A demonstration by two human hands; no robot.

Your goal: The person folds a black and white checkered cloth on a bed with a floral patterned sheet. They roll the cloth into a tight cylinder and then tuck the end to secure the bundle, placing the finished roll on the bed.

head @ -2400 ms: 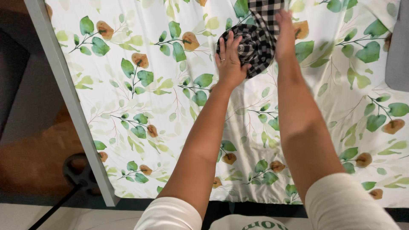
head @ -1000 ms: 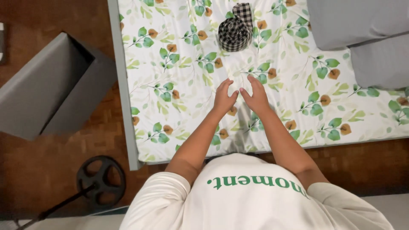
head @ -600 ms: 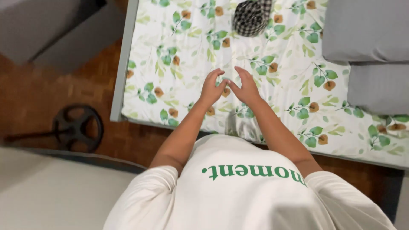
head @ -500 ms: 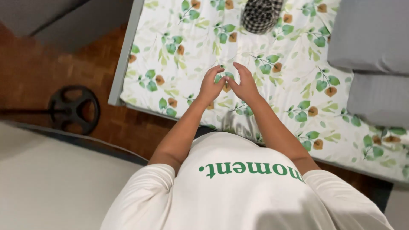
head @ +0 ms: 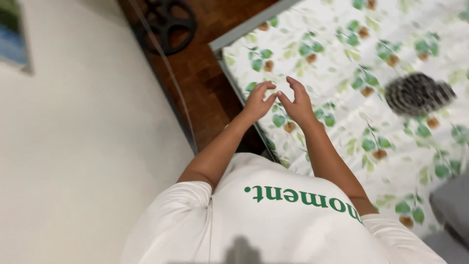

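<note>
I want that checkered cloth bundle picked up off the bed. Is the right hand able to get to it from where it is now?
Probably yes. The right hand is empty, and only bare leaf-print sheet lies between it and the checkered bundle; it needs a long stretch across.

- 1 view only, from a camera on the person's head, so no second view shares the scene.
- It looks steeply down over the white shirt [head: 273,215] and both forearms.
- The frame is tilted: the bed [head: 342,63] runs aslant across the upper right, the floor [head: 205,73] and a pale wall [head: 78,146] fill the left.
- Both hands sit near, at mid-frame; the far bed is blurred.
</note>
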